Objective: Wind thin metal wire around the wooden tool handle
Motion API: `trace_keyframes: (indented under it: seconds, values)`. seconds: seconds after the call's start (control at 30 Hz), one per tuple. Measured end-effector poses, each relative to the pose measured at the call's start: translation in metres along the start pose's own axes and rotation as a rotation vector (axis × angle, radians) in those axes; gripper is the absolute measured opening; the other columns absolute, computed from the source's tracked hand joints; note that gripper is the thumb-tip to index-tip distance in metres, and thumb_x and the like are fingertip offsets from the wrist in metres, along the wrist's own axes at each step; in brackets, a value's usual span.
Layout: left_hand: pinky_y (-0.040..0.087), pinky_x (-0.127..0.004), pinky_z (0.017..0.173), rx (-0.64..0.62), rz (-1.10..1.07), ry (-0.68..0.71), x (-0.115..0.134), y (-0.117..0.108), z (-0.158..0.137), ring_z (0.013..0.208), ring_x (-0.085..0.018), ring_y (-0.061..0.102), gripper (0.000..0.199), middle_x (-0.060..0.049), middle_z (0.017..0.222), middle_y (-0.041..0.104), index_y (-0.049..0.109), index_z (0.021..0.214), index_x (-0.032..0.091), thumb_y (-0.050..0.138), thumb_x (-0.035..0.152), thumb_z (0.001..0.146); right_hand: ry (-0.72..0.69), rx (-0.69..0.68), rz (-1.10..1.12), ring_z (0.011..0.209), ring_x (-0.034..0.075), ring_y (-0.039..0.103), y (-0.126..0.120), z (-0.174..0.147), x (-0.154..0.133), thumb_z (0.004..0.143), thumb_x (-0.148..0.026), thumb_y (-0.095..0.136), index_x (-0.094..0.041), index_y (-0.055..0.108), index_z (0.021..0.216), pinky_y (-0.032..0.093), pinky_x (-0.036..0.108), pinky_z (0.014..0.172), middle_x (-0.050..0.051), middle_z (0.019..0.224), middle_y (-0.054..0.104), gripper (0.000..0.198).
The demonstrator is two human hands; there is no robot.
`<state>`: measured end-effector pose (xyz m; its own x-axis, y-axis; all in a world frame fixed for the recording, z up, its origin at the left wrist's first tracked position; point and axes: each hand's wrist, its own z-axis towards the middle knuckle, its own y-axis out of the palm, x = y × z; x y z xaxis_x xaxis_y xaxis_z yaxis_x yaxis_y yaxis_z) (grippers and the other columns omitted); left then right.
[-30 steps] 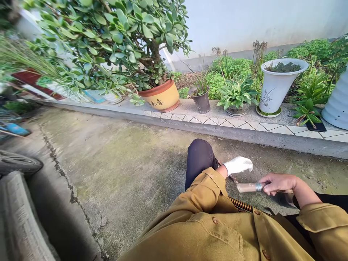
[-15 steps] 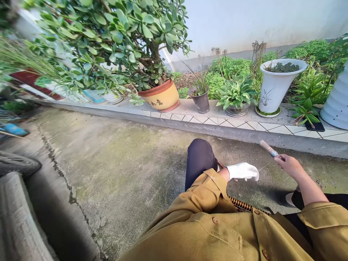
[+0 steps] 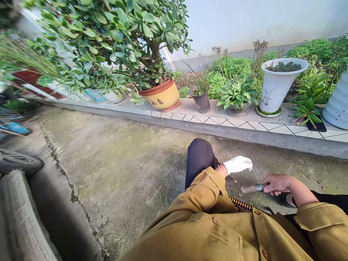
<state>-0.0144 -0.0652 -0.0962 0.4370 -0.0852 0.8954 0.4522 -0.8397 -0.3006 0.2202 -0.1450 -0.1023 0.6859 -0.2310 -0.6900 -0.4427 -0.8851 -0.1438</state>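
My left hand (image 3: 239,165), in a white glove, is closed in front of my bent knee. A thin pale strand (image 3: 255,175), wire or string, runs taut from its fingers down to a short stick-like tool. My bare right hand (image 3: 278,183) is wrapped round the dark end of that tool (image 3: 248,189). The tool's flat greyish end points left, below the glove. Close to my right fingers, a shiny bluish winding (image 3: 259,187) circles the tool, and the strand meets it there. What kind of tool it is, I cannot tell.
A tiled ledge (image 3: 231,123) carries several potted plants, among them a yellow pot (image 3: 163,98) and a tall white pot (image 3: 277,88). A dark phone-like slab (image 3: 317,125) lies on it. A wheel (image 3: 20,161) and a pale beam-like object (image 3: 21,214) are at the left.
My right hand has come down and left, turning the tool nearly level. My left hand has risen slightly and moved left. The strand now slopes down between them.
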Motion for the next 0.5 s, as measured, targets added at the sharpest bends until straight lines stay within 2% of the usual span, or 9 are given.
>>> trace_keyframes:
  seconds: [0.07, 0.13, 0.23, 0.37, 0.5]
  values:
    - [0.041, -0.020, 0.059, 0.033, -0.029, -0.002, -0.005, -0.001, 0.004, 0.068, -0.009, 0.051, 0.021, -0.001, 0.084, 0.064, 0.065, 0.083, 0.016, 0.052, 0.030, 0.089, -0.134, -0.070, 0.109, 0.055, 0.010, 0.051, -0.004, -0.014, -0.008, 0.074, -0.060, 0.071, -0.016, 0.063, 0.080, 0.038, 0.024, 0.053, -0.001, 0.066, 0.060, 0.045]
    - [0.041, -0.020, 0.060, 0.042, -0.091, -0.001, -0.010, 0.003, 0.008, 0.069, -0.009, 0.051, 0.019, -0.001, 0.084, 0.063, 0.065, 0.084, 0.015, 0.054, 0.030, 0.088, -0.276, -0.043, 0.205, 0.061, 0.011, 0.053, -0.009, -0.030, -0.015, 0.076, -0.061, 0.070, -0.015, 0.064, 0.085, 0.040, 0.024, 0.057, 0.001, 0.074, 0.062, 0.047]
    - [0.042, -0.022, 0.060, -0.005, -0.186, 0.007, -0.011, 0.012, 0.011, 0.063, -0.008, 0.047, 0.020, 0.000, 0.075, 0.056, 0.065, 0.086, 0.013, 0.055, 0.030, 0.089, -0.404, 0.216, 0.348, 0.065, 0.012, 0.053, -0.019, -0.048, -0.018, 0.081, -0.062, 0.065, -0.015, 0.064, 0.084, 0.042, 0.025, 0.062, 0.003, 0.078, 0.062, 0.047]
    - [0.044, -0.023, 0.062, -0.146, -0.202, 0.026, 0.006, 0.021, 0.003, 0.061, -0.009, 0.045, 0.024, 0.001, 0.067, 0.048, 0.065, 0.088, 0.012, 0.049, 0.029, 0.094, -0.320, 0.645, 0.467, 0.060, 0.012, 0.050, -0.030, -0.043, -0.004, 0.079, -0.065, 0.064, -0.018, 0.061, 0.076, 0.043, 0.026, 0.058, 0.001, 0.071, 0.059, 0.047]
    - [0.042, -0.022, 0.060, -0.175, -0.110, -0.062, 0.025, 0.022, -0.009, 0.059, -0.009, 0.044, 0.024, 0.001, 0.064, 0.048, 0.066, 0.089, 0.012, 0.047, 0.027, 0.094, -0.189, 0.861, 0.397, 0.060, 0.014, 0.055, -0.036, -0.022, 0.015, 0.081, -0.061, 0.061, -0.020, 0.063, 0.079, 0.046, 0.028, 0.059, 0.002, 0.072, 0.064, 0.041]
